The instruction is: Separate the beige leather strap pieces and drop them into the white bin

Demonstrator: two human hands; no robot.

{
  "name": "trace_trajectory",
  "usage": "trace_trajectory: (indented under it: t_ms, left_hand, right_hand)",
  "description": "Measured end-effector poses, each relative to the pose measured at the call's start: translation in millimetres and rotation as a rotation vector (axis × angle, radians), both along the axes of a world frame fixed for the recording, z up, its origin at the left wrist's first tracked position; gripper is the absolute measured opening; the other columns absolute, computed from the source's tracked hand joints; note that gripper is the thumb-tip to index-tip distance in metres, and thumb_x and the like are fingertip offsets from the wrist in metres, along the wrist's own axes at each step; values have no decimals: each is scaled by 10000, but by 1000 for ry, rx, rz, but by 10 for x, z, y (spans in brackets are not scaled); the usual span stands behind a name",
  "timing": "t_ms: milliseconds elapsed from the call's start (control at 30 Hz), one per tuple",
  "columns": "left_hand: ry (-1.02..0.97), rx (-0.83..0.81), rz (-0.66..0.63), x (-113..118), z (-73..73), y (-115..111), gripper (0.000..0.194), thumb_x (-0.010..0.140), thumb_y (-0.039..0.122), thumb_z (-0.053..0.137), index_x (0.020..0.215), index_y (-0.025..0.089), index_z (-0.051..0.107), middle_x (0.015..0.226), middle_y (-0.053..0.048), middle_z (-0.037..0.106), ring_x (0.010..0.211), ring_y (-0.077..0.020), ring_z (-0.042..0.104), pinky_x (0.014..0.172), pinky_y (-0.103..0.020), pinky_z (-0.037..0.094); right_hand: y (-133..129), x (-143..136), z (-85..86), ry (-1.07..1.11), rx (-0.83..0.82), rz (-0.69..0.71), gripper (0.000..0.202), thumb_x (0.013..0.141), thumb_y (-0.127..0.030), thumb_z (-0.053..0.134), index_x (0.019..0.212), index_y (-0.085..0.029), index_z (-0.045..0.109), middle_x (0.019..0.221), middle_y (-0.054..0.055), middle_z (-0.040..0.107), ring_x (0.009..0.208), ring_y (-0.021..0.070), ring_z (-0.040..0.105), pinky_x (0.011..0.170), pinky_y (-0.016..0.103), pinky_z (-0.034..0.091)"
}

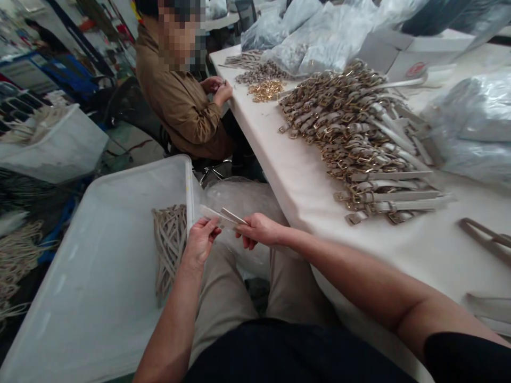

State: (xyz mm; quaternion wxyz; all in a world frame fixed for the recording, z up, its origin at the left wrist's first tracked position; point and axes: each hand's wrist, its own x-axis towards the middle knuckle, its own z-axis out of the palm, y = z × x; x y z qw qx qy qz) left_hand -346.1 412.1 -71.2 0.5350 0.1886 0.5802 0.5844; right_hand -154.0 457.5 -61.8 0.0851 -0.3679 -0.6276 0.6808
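Over my lap, my left hand (203, 240) pinches a pale strap (209, 212) between thumb and fingers. Close beside it, my right hand (258, 230) is closed on a narrow strap (233, 216) that points up and left. The two strips lie side by side or overlap between my hands; I cannot tell whether they are one folded piece. To the left, a white plastic bin (115, 223) holds a bundle of light straps (170, 250). A large heap of buckled straps (347, 122), pale with gold-coloured buckles, is piled on the table to the right.
The white table (295, 186) has its edge right of my knees. Small gold metal parts (266, 90) lie near a seated co-worker (181, 106). Plastic bags (319, 37) and a cardboard box (419, 53) stand behind. A clear plastic bag (243, 197) hangs by my knees.
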Motion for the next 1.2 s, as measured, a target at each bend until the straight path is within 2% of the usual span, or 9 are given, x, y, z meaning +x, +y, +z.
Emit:
trace_trajectory:
  t_ms: [133, 333, 600, 667, 767, 867, 933, 1033, 1200]
  left_hand:
    - [-59, -12, -89, 145, -74, -69, 445, 405, 348, 984, 657, 129, 690, 581, 21, 637, 483, -69, 551, 504, -178, 501]
    - [-41, 14, 35, -36, -1, -12, 442, 390, 280, 983, 718, 137, 723, 638, 23, 671, 475, -47, 527, 498, -159, 488]
    - [-16, 51, 26, 61, 1, -74, 463, 408, 374, 982, 745, 152, 755, 637, 24, 669, 506, -64, 526, 551, -189, 495]
    - [207, 94, 2, -14, 98, 3, 364, 485, 346, 954, 736, 160, 769, 648, 10, 687, 541, -92, 555, 572, -200, 488]
    - [538, 218, -82, -160, 431, 263, 257, 575, 270, 913, 787, 177, 800, 696, -11, 723, 675, -163, 639, 657, -232, 505]
    - [614, 390, -182, -240, 809, 616, 249, 582, 232, 907, 802, 178, 802, 826, -47, 765, 814, -216, 681, 763, -275, 528]
    - [600, 442, -262, -241, 917, 826, 256, 576, 232, 911, 798, 170, 799, 836, -56, 766, 806, -215, 677, 765, -285, 531]
    - [494, 386, -278, -206, 730, 1024, 295, 568, 252, 918, 816, 153, 792, 764, -33, 739, 676, -148, 622, 666, -237, 514]
    - [-26, 33, -158, -120, -96, 976, 352, 509, 208, 949, 773, 156, 722, 656, 39, 640, 513, -49, 524, 533, -151, 477]
  right_hand:
    - [-2, -11, 3, 6, -35, -20, 273, 1029, -252, 466, 871, -111, 637, 571, -12, 635, 460, 92, 601, 478, 174, 479]
    - [10, 28, -17, 16, -26, 41, 271, 1028, -296, 487, 903, -113, 643, 627, 1, 668, 481, 95, 612, 483, 181, 467]
    - [-15, 25, 34, 20, 22, 14, 280, 1026, -286, 466, 893, -104, 632, 607, -2, 637, 457, 77, 575, 454, 160, 427]
    - [-19, 14, 59, 57, -21, -10, 252, 1022, -268, 456, 935, -105, 627, 647, -1, 649, 449, 72, 562, 448, 163, 431]
    - [-6, 3, 77, 132, -65, -77, 228, 1020, -269, 446, 1018, -112, 610, 741, 21, 689, 503, 89, 609, 480, 178, 470]
    - [29, 9, 69, 242, -75, -181, 233, 1018, -290, 447, 1049, -118, 601, 798, 46, 710, 566, 110, 649, 509, 193, 492]
    - [56, 16, 49, 290, -69, -262, 229, 1014, -296, 450, 1031, -125, 601, 791, 45, 710, 561, 110, 647, 498, 190, 480]
    - [89, 15, 7, 240, -102, -319, 204, 1002, -245, 429, 935, -138, 588, 691, 17, 680, 514, 110, 626, 471, 191, 467]
    - [121, 22, -6, -12, -122, -194, 218, 943, -157, 420, 792, -152, 576, 542, -11, 625, 448, 113, 597, 452, 189, 452]
